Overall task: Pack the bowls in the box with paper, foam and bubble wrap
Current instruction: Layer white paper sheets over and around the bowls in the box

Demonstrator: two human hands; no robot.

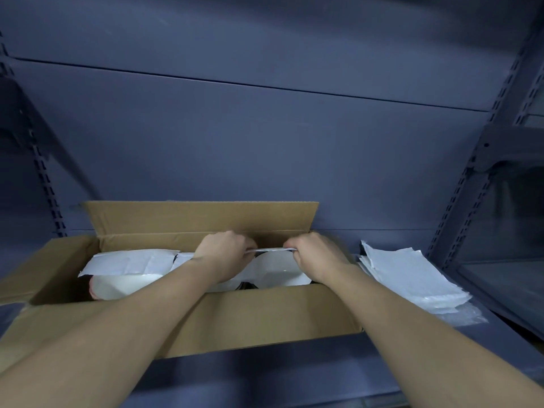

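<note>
An open cardboard box [250, 316] stands on a grey shelf. Inside it lie white bowls, one at the left [123, 285] and one at the right [279, 270]. A white foam sheet [126, 262] covers the left bowl's far side. Both my hands reach into the box. My left hand [225, 251] and my right hand [316, 254] each pinch an end of a thin white sheet [270, 250], stretched flat between them above the right bowl.
A stack of white foam sheets [412, 278] lies right of the box, with bubble wrap [462, 315] under it. The box's back flap [200, 216] stands upright and its left flap [38, 269] hangs outward. Slotted shelf uprights stand at both sides.
</note>
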